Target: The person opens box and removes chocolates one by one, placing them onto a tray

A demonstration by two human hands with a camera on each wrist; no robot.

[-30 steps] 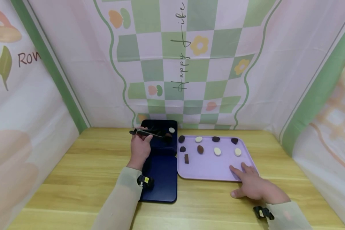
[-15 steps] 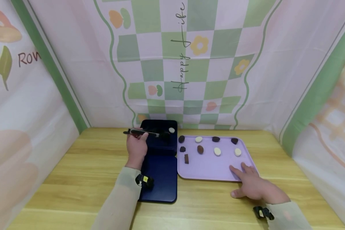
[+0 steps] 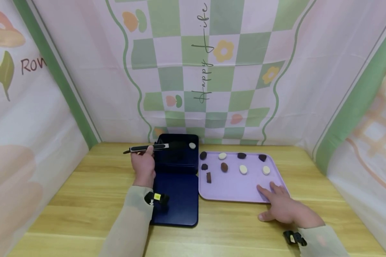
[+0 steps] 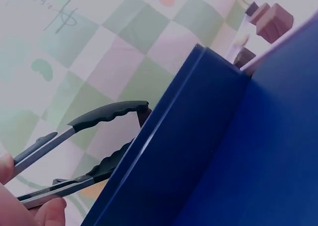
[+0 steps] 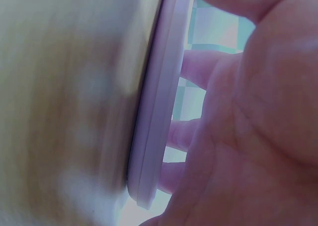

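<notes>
My left hand [image 3: 143, 166] grips a pair of tongs [image 3: 161, 146] with black ribbed tips, held across the left side of the navy box [image 3: 183, 169]. In the left wrist view the arms of the tongs [image 4: 102, 114] spread apart, their ends partly behind the box wall [image 4: 169, 136]. A small brown piece [image 4: 144, 116] shows by the upper tip. One white oval chocolate [image 3: 192, 146] lies in the box's right side. My right hand [image 3: 281, 207] rests with spread fingers on the near right corner of the lilac tray [image 3: 234, 191], its thumb off the edge.
Several dark, brown and white chocolates, among them a brown oval one [image 3: 224, 167] and a brown bar [image 3: 208, 177], lie spaced out on the tray. A flat navy lid [image 3: 181, 203] lies in front of the box. A patterned cloth [image 3: 209, 82] hangs behind the wooden table [image 3: 70, 200].
My left hand has drawn back to the left with the tongs, out from over the middle of the box. The right hand and the tray have stayed put.
</notes>
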